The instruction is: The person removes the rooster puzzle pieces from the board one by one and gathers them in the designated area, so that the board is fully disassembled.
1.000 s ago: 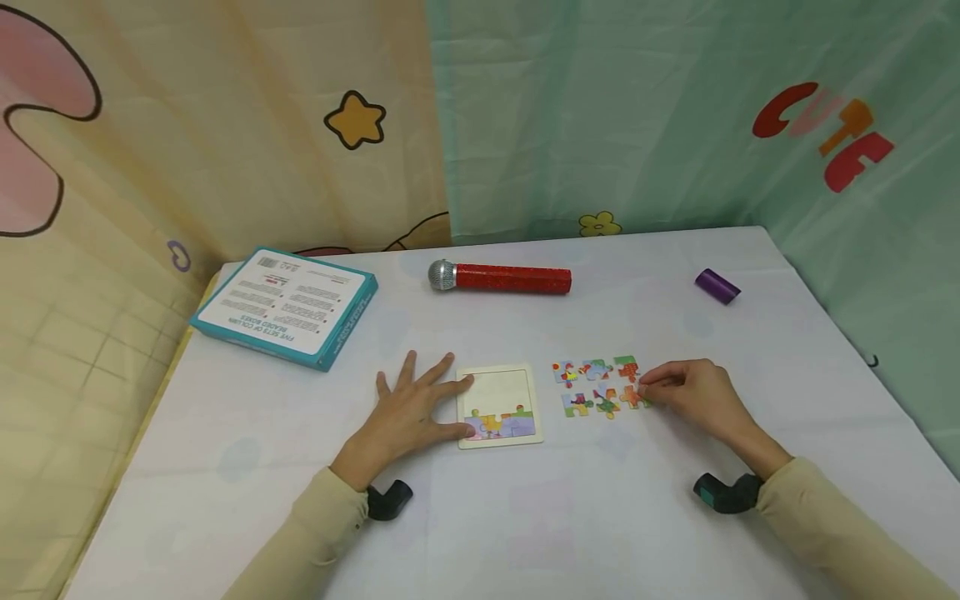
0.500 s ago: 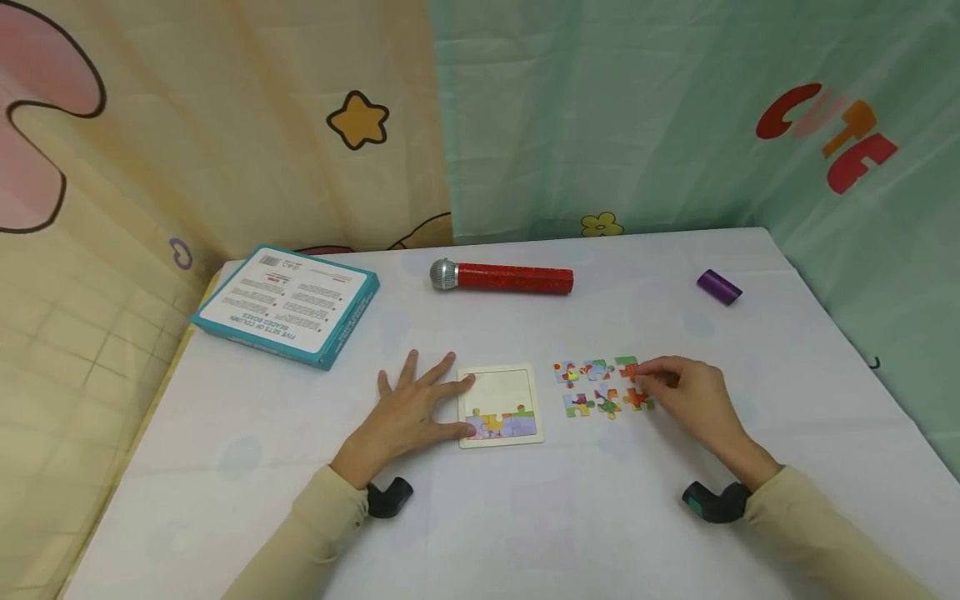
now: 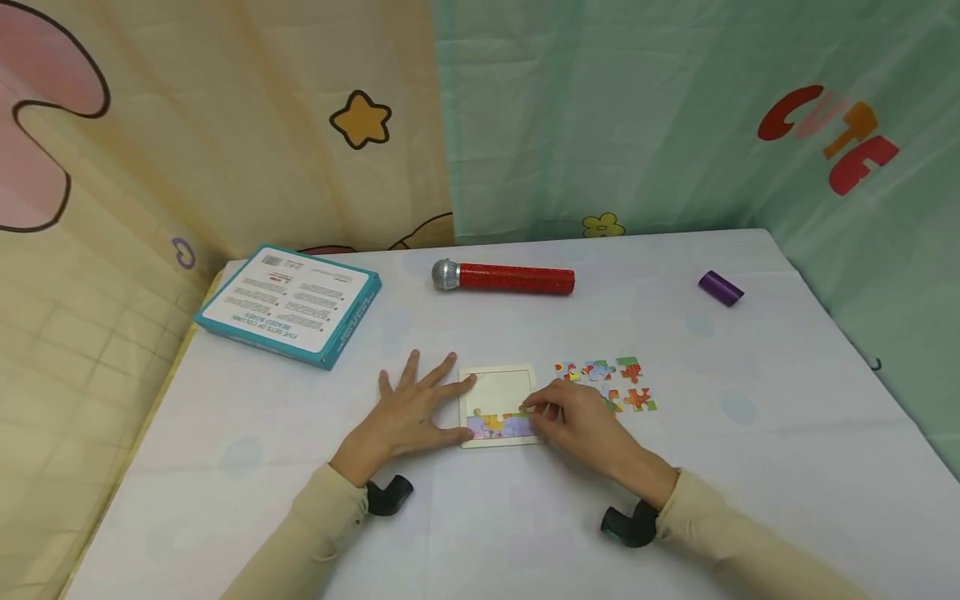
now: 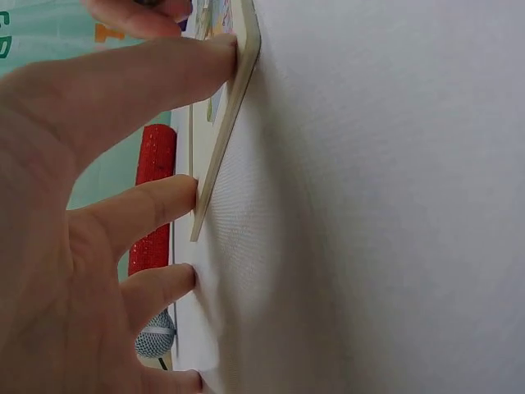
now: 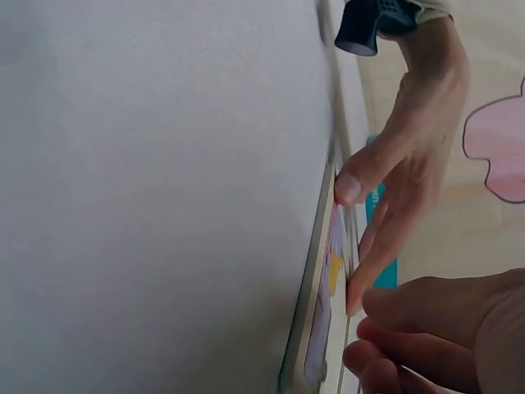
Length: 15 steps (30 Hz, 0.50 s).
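A small wooden jigsaw tray [image 3: 498, 368] lies on the white table, its lowest row filled with colourful pieces [image 3: 495, 424]. My left hand [image 3: 401, 421] is spread beside it, with thumb and index finger resting on the tray's left rim; in the left wrist view the other fingertips meet the cloth. Over the tray's right edge my right hand [image 3: 585, 425] has curled fingers, thumb and index close together. Whether anything is between them is hidden. Several loose jigsaw pieces [image 3: 639, 399] lie to the right, partly covered by the right hand.
A teal-edged box [image 3: 288, 304] sits at the back left. A red microphone [image 3: 517, 278] lies across the back middle. Farther right is a short purple tube [image 3: 721, 288]. Printed curtains [image 3: 600, 125] stand behind the table.
My right hand has moved left from the loose pieces to the tray's right edge. The lower right loose piece shifted slightly right earlier. My left hand stays on the tray.
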Tool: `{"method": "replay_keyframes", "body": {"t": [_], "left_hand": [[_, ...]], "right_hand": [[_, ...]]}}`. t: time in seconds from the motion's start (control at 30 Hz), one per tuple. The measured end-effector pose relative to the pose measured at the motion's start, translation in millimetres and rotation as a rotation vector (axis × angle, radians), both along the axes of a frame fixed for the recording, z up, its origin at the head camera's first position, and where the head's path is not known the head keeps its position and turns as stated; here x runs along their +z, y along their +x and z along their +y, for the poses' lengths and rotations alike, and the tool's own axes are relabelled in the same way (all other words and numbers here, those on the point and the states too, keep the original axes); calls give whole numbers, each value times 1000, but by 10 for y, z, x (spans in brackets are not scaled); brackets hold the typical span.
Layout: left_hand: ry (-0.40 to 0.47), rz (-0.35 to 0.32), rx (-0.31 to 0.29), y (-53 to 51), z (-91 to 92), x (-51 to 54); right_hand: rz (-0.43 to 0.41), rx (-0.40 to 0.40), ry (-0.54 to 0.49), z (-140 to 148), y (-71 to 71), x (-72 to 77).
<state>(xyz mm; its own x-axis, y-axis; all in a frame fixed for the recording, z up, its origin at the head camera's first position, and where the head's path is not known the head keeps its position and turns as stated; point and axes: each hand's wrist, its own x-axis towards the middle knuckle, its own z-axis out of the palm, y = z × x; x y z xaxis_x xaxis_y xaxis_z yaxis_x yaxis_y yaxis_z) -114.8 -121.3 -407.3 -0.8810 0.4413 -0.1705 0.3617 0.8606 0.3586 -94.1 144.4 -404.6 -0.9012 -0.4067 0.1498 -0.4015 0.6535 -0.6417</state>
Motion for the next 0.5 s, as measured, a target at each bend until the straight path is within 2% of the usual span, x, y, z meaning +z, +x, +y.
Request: {"method": "replay_keyframes", "body": {"t": [0.1, 0.23, 0.5], "left_hand": [[-16, -15, -18, -6, -19, 14], [-39, -43, -46, -17, -43, 38], [-39, -55, -64, -20, -53, 66]], "right_hand": [[-18, 93, 23, -232, -8, -15], [-34, 148, 52, -425, -47, -40], [-58, 138, 96, -565, -59, -64]]}}
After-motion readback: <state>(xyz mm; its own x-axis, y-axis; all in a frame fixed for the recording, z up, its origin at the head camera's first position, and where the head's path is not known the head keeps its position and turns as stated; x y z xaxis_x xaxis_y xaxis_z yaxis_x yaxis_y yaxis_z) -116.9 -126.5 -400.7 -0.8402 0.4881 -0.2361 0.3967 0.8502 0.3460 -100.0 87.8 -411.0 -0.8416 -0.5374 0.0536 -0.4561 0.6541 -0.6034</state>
